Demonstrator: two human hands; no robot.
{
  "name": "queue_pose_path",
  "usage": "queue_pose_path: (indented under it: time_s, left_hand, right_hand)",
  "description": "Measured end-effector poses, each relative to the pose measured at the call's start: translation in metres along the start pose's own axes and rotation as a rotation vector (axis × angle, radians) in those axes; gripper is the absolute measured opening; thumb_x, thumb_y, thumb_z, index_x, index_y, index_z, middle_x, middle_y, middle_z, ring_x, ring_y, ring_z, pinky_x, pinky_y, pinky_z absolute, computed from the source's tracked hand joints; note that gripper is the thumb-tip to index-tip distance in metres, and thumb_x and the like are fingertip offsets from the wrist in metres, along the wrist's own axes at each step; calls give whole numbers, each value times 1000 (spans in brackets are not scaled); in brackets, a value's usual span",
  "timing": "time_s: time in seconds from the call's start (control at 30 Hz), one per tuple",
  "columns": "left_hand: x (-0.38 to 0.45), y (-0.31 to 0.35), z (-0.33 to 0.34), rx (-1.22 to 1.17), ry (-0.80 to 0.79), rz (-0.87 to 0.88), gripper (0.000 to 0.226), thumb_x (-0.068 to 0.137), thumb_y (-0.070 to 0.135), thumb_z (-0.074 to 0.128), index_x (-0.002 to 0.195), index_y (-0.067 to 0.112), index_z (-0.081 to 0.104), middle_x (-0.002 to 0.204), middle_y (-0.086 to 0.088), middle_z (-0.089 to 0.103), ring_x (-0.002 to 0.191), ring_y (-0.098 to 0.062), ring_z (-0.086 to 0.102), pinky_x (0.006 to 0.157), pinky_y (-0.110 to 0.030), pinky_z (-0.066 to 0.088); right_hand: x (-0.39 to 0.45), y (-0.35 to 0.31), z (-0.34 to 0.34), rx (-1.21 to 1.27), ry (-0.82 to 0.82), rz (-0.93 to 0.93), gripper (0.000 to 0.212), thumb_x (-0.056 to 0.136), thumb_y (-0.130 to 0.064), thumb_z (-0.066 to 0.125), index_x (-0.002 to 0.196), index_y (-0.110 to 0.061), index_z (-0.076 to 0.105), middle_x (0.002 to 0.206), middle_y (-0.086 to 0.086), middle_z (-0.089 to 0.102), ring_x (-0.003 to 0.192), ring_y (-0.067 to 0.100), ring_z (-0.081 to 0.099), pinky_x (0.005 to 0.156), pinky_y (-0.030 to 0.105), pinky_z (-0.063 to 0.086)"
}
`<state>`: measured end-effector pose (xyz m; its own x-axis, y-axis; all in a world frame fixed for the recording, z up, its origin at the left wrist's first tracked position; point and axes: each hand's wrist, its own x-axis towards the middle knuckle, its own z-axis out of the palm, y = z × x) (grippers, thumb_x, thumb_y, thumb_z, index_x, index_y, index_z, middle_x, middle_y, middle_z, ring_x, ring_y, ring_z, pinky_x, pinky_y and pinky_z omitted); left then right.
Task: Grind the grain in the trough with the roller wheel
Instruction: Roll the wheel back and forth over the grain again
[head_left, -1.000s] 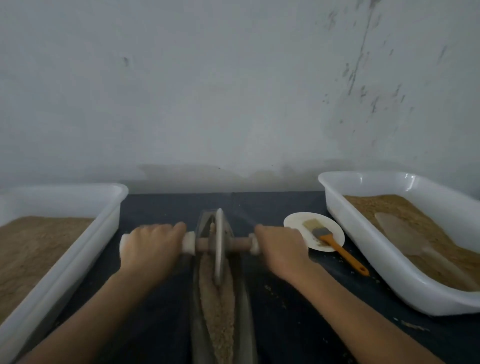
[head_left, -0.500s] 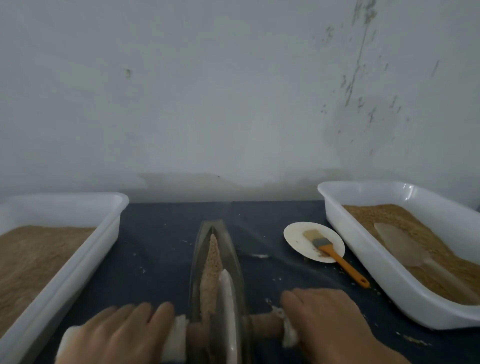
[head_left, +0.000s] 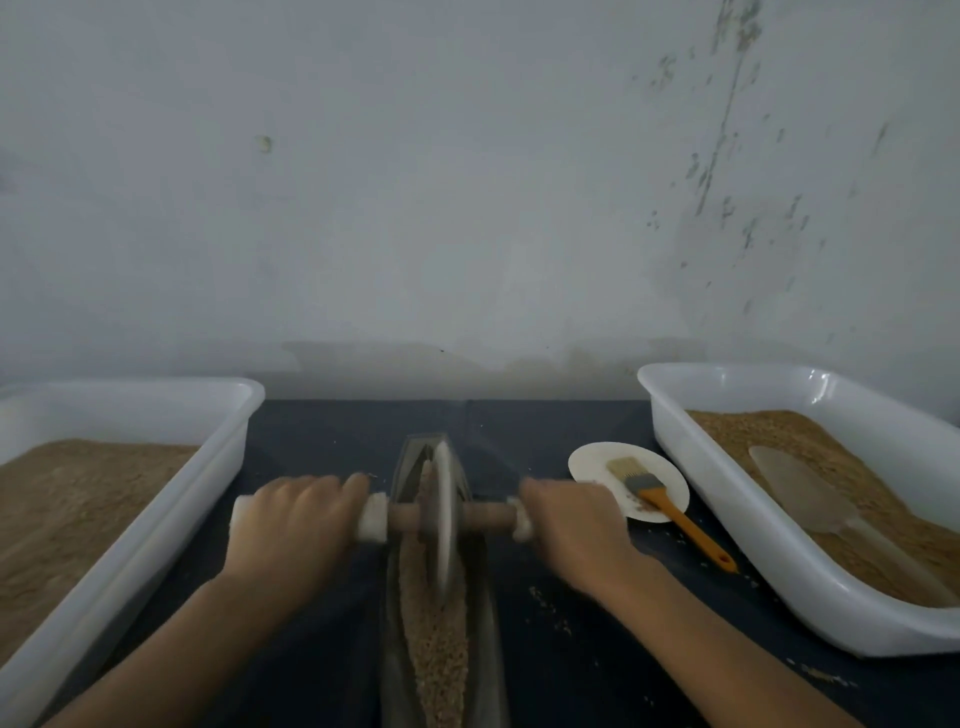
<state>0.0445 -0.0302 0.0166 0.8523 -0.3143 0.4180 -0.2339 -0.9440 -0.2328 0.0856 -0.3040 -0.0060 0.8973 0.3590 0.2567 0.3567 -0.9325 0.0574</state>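
Note:
A narrow boat-shaped metal trough (head_left: 480, 644) runs away from me down the middle of the dark table, with tan grain (head_left: 434, 639) lying along its groove. The grey roller wheel (head_left: 443, 519) stands on edge in the far part of the trough, on a wooden axle (head_left: 485, 515) with white-wrapped ends. My left hand (head_left: 293, 525) grips the left handle end. My right hand (head_left: 571, 530) grips the right handle end. Both arms reach forward, one on each side of the trough.
A white tub (head_left: 171, 499) of brown meal stands at the left. Another white tub (head_left: 727, 499) at the right holds meal and a scoop (head_left: 800, 488). A small white plate (head_left: 587, 462) with an orange-handled brush (head_left: 670, 512) lies beside my right hand. A wall rises behind.
The wheel was pulled to the near end of the trough half a second ago and has now been pushed back out to the far end, both hands staying on the handle.

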Motion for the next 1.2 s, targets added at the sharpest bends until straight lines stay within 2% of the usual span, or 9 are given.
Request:
queue_pose_path:
  time_s: [0.07, 0.2, 0.27, 0.4, 0.5, 0.7, 0.93, 1.1, 1.2]
  left_hand:
    - [-31, 10, -14, -65, 58, 88, 53, 29, 33, 93, 66, 27, 55, 53, 8, 50, 42, -12, 51, 51, -22, 27]
    - [-83, 15, -19, -177, 134, 113, 18, 75, 48, 65, 68, 33, 57, 61, 12, 48, 53, -13, 53, 56, -30, 40]
    - [-81, 12, -15, -182, 114, 91, 26, 68, 55, 72, 67, 36, 55, 60, 14, 47, 54, -10, 53, 56, -29, 43]
    - [-31, 2, 10, -96, 29, 42, 55, 26, 33, 96, 66, 31, 57, 54, 11, 51, 43, -5, 44, 47, -19, 32]
    - [12, -12, 31, -36, -7, -116, 46, 48, 30, 92, 69, 28, 51, 59, 8, 56, 48, -13, 54, 49, -23, 32]
    - [17, -11, 26, 31, -40, -149, 32, 81, 51, 62, 80, 34, 35, 70, 13, 50, 63, -8, 53, 52, -25, 28]
    - [-85, 12, -27, -105, 26, 85, 59, 28, 34, 90, 67, 32, 46, 51, 13, 42, 42, -6, 30, 50, -17, 4]
    - [-51, 6, 6, 16, -169, -90, 38, 72, 54, 66, 79, 40, 31, 62, 14, 40, 53, -4, 34, 48, -25, 21]
    - [1, -10, 34, 45, -87, -163, 29, 82, 47, 60, 80, 34, 34, 66, 10, 48, 58, -12, 50, 54, -28, 30]
  right_hand:
    - [-38, 0, -6, 51, -51, -34, 21, 82, -45, 59, 84, -34, 42, 81, -9, 58, 70, 12, 55, 63, 30, 42]
    - [-87, -5, -25, -45, 90, -192, 47, 34, -44, 87, 65, -33, 53, 53, -12, 50, 43, 3, 46, 44, 18, 34]
    - [-87, -6, -23, -83, 145, -194, 50, 24, -42, 88, 59, -32, 53, 47, -11, 47, 37, 2, 42, 39, 17, 30]
    - [-34, -3, -8, -179, 138, -124, 41, 48, -37, 87, 71, -26, 55, 58, -6, 56, 45, 10, 51, 41, 26, 34]
    - [24, 2, 1, -171, 183, -25, 21, 83, -36, 67, 91, -23, 52, 81, -1, 64, 68, 20, 60, 54, 33, 37]
    - [16, 1, -1, -133, 130, -7, 17, 85, -33, 62, 93, -24, 50, 89, 0, 66, 76, 23, 63, 57, 33, 36]
    - [-98, -11, -41, -110, 195, -153, 56, 22, -27, 90, 59, -26, 48, 47, -7, 44, 35, 11, 41, 41, 19, 9]
    - [-54, -13, -26, -192, -66, -32, 31, 75, -42, 69, 84, -33, 41, 80, -8, 58, 69, 14, 59, 55, 30, 38]
    - [9, -9, -8, -229, 89, -7, 21, 82, -38, 64, 88, -28, 47, 82, -5, 63, 66, 18, 57, 53, 29, 29]
